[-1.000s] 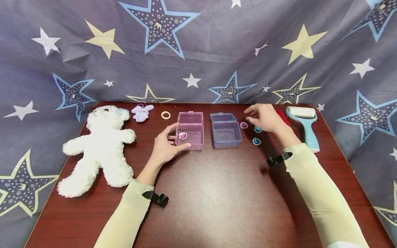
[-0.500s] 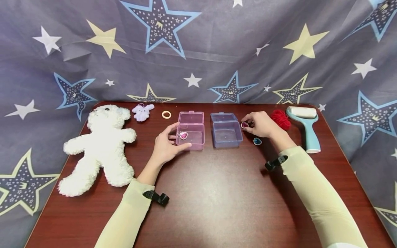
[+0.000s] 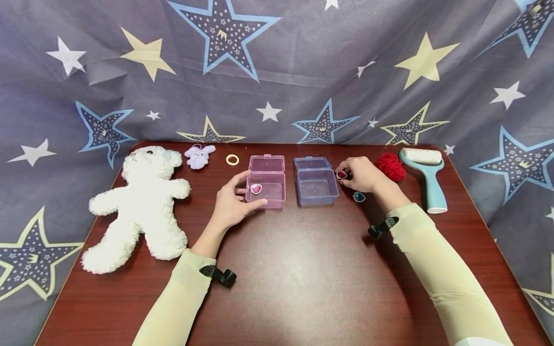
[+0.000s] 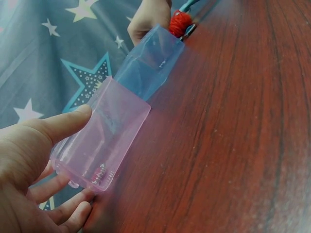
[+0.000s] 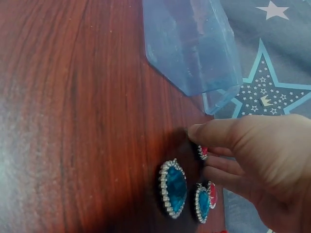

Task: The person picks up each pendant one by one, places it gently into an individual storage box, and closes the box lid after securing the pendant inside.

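On the counter (image 3: 294, 274), the left hand (image 3: 231, 205) holds the open pink box (image 3: 276, 203), thumb at its front and fingers spread along its left side, a pink gem (image 3: 256, 189) lying inside. To the right of that stands the open blue box (image 3: 318, 200), a blue gem (image 3: 359, 197) near its right side. Slightly farther off, just beside the blue box, the right hand (image 3: 362, 174) pinches a red gem (image 3: 342, 174), with red yarn (image 3: 391, 166) near the knuckles and a starry cloth (image 3: 285, 81) hanging behind.
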Tool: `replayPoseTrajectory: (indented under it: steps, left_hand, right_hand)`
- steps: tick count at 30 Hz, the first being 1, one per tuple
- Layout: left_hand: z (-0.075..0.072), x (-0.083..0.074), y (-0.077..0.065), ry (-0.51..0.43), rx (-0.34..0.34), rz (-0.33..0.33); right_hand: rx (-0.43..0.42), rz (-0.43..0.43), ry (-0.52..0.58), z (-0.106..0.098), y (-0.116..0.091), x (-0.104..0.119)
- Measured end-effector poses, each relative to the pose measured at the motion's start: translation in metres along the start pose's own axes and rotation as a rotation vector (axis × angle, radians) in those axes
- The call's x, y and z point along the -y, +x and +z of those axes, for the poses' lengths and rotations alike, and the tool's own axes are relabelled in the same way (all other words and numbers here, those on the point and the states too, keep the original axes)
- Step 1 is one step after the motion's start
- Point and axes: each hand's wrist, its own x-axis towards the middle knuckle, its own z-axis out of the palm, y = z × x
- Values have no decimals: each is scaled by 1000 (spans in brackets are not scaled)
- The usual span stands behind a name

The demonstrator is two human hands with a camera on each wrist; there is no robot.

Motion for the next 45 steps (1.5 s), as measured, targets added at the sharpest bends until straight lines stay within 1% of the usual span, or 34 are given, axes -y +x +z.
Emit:
replayPoseTrajectory:
  steps: [7, 11, 18, 23, 26, 28, 34, 37, 43, 45]
  left_hand:
    - [0, 0, 0, -2, 2, -1]
    - [0, 0, 0, 3, -1, 4]
    - [-1, 0, 0, 6, -3, 8]
    - [-2, -2, 1, 15, -6, 8]
    - [-2, -3, 1, 14, -4, 8]
    - [-1, -3, 1, 14, -1, 6]
    - [0, -2, 0, 16, 4, 3]
    - [0, -2, 0, 11, 4, -2]
    - [0, -2, 0, 10, 0, -2]
    - [0, -3, 0, 11, 0, -2]
  right_hand:
    - [-28, -15, 2, 3, 2, -1]
    - [-42, -18, 19, 2, 4, -2]
    - [-101, 21, 119, -12, 6, -7]
    - [-152, 32, 103, -26, 11, -3]
    - [-178, 21, 77, -35, 16, 6]
    - [-184, 9, 82, -40, 19, 15]
    - [-171, -37, 169, -52, 30, 43]
    - [-163, -91, 188, -55, 39, 57]
    - [-144, -242, 213, -55, 58, 90]
    - [-130, -280, 224, -54, 64, 101]
